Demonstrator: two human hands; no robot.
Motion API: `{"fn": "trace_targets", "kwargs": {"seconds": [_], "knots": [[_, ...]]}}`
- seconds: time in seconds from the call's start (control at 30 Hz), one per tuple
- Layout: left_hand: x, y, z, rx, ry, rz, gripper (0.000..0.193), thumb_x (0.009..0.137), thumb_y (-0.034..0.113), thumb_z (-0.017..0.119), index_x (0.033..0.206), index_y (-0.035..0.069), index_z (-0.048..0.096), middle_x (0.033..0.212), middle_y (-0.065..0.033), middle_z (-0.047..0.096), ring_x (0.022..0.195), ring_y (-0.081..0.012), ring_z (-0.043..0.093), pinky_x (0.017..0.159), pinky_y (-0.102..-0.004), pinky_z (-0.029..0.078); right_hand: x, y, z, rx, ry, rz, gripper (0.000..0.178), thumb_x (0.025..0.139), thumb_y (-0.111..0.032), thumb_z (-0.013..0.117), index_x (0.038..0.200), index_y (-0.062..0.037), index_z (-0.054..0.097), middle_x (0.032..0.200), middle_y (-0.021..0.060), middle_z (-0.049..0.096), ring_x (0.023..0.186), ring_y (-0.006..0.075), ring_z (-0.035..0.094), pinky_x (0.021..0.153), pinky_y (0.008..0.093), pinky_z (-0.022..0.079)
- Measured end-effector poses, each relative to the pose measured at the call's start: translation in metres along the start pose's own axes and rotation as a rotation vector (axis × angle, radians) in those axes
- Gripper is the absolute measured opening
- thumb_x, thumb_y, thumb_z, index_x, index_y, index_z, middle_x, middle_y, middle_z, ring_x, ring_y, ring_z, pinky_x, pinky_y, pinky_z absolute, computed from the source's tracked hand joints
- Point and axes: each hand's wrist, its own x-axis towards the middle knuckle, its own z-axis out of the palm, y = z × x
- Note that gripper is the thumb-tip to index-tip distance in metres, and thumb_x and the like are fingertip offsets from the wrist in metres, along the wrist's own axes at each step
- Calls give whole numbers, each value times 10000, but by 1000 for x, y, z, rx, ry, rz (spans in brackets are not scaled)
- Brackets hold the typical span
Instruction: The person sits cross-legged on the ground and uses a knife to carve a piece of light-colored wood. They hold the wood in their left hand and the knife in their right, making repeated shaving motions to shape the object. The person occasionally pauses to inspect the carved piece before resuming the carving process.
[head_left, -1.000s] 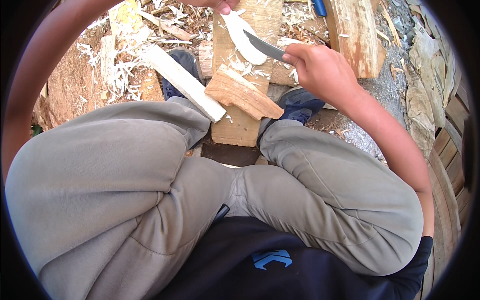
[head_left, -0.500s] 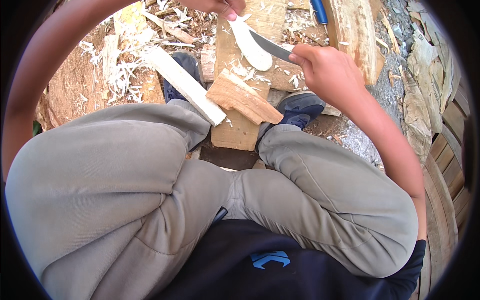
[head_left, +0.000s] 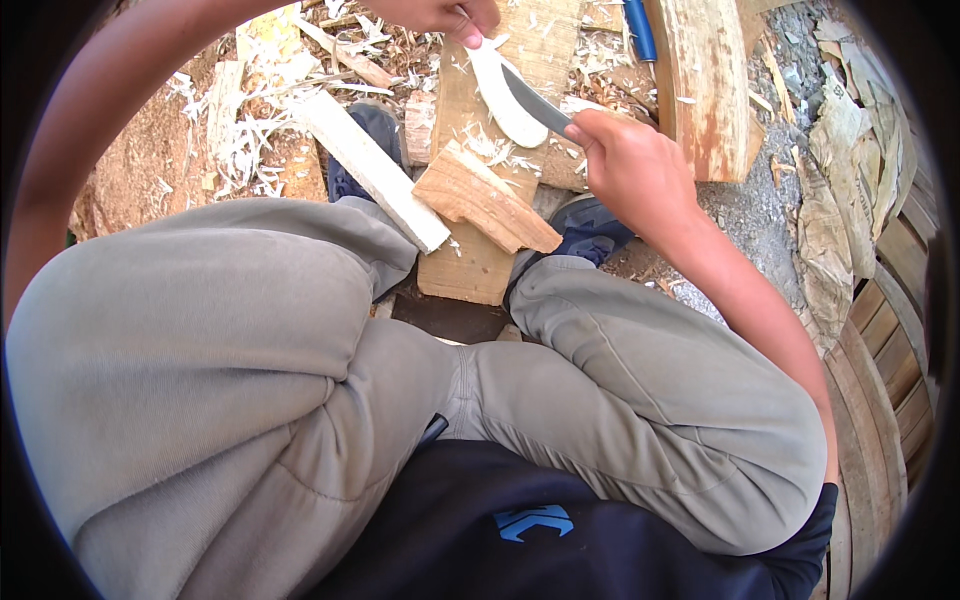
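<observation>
At the top middle my left hand (head_left: 452,18) grips the far end of a pale wooden spoon (head_left: 506,104), whose broad rounded end points toward me. My right hand (head_left: 636,168) is closed around the handle of a knife (head_left: 540,106), hiding the handle. The dark blade lies along the spoon's right edge, touching it or very near. Beneath the spoon is a flat wooden board (head_left: 466,272) that runs away from me between my shoes. A rough wood chunk (head_left: 484,198) rests across the board, nearer to me than the spoon.
A long pale wood strip (head_left: 372,170) leans by my left shoe (head_left: 362,135). Shavings (head_left: 250,150) litter the left. A blue-handled tool (head_left: 640,30) and a thick split log (head_left: 706,90) lie at the far right, beside crumpled brown paper (head_left: 838,190).
My right hand and the knife have shifted left and slightly nearer to me, with the blade closer along the spoon's edge. The spoon has moved slightly right and nearer in view.
</observation>
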Motion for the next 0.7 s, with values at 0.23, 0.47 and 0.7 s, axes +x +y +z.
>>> {"fn": "trace_targets", "kwargs": {"seconds": [0.23,0.47,0.7], "knots": [[3,-3,3,-44,-1,14,248,1003,314,623,1030,82,707,916,-178,721,868,-402,683,768,-474,522,8,-5,-13,-34,-36,1,139,996,-210,616,971,-99,695,781,203,690,743,429,674,639,532,518],[3,-7,8,-11,24,22,256,1008,327,617,1043,88,702,926,-187,721,885,-410,682,776,-480,524,-11,-3,-20,-142,-18,55,121,988,-185,616,973,-102,703,783,203,696,738,426,686,639,533,534],[3,-5,10,23,45,-6,247,1004,316,616,1049,90,703,928,-189,720,880,-411,682,778,-491,523,-14,0,-9,-102,-16,73,131,989,-176,606,952,-81,689,765,209,684,729,441,673,632,545,525]]}}
